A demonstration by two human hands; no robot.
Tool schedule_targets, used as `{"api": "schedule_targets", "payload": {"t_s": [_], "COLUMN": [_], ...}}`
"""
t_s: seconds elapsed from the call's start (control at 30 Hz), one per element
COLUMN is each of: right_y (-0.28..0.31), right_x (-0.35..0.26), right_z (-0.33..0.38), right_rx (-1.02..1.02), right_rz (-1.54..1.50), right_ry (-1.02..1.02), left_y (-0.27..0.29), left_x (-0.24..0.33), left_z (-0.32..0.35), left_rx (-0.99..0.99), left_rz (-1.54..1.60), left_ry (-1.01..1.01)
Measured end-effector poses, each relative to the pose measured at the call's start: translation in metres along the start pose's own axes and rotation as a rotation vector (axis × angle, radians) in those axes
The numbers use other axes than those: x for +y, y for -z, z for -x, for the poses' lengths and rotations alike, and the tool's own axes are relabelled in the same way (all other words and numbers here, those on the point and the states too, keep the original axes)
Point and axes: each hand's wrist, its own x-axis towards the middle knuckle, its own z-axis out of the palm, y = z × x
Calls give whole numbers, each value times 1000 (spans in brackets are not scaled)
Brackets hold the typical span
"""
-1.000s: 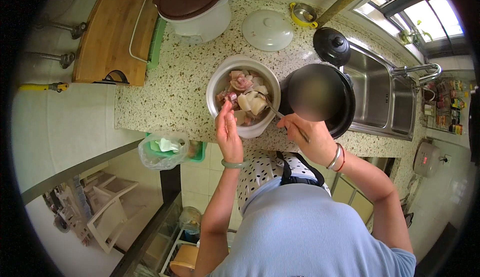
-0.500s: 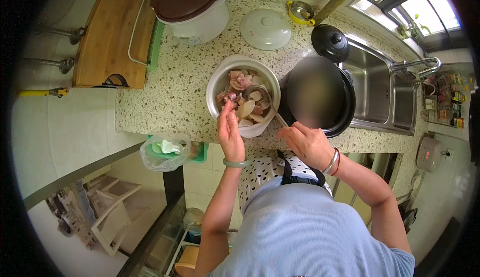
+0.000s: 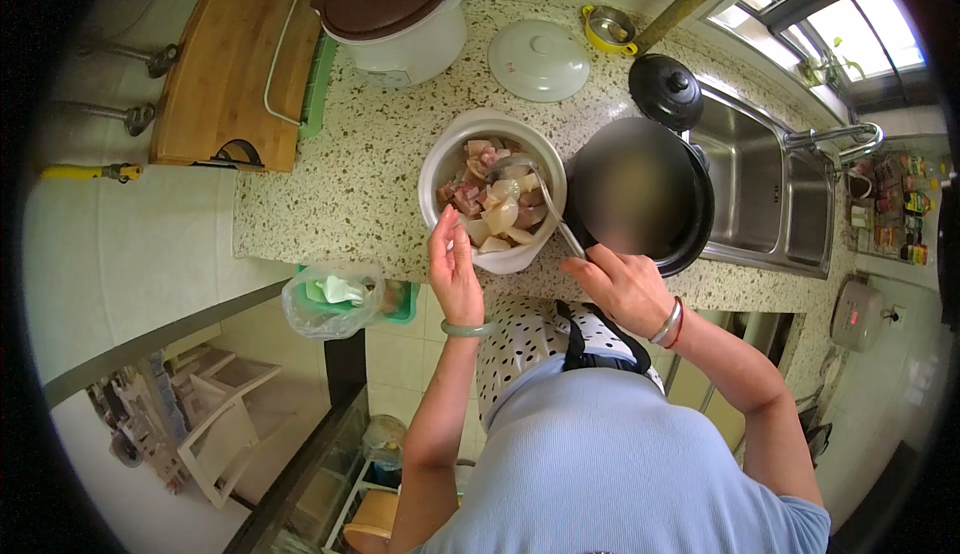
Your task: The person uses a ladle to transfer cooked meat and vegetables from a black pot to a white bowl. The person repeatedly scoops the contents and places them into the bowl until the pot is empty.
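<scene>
A white ceramic pot (image 3: 448, 162) full of meat and pale vegetable chunks (image 3: 492, 197) stands near the front edge of the speckled counter (image 3: 340, 174). My left hand (image 3: 455, 272) rests against the pot's near rim, fingers loosely up. My right hand (image 3: 622, 284) grips the handle of a metal spoon (image 3: 545, 202) whose bowl sits among the chunks. A black pan (image 3: 640, 192) stands just right of the pot, touching it.
A white lid (image 3: 538, 59) and a slow cooker with a brown lid (image 3: 392, 9) sit further back. A wooden board (image 3: 232, 64) lies left. A black lid (image 3: 666, 89), a steel sink (image 3: 765, 189) and tap are right. A bagged green bin (image 3: 335, 299) hangs below the counter.
My right hand has drawn back toward me and now holds the spoon with its bowl in the pot. My left hand has stayed at the pot's rim.
</scene>
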Motion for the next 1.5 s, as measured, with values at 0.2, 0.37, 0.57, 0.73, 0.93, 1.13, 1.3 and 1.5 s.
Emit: {"api": "schedule_targets", "payload": {"t_s": [0.2,0.37,0.57,0.73,0.93,1.13,1.3,1.5], "right_y": [-8,-11,-12,-13,-15,-8,-10,65], "right_x": [3,5,3,3,9,11,14,17], "right_z": [5,7,3,9,12,15,18,52], "right_rx": [-21,40,82,92,159,180,229,473], "right_rz": [41,18,20,-1,-74,-85,-289,-812], "right_ry": [74,48,69,99,36,67,-73,-465], "left_y": [-6,-17,-29,-34,-40,-51,-55,-66], "left_x": [1,7,12,15,13,18,18,15], "left_z": [-1,-1,3,6,9,13,11,14], "left_rx": [-10,-35,-15,40,51,80,75,-58], "left_rz": [-47,-30,-9,-2,-12,-11,-28,16], "left_ry": [-20,-7,-15,-38,-87,-100,-115,-68]}}
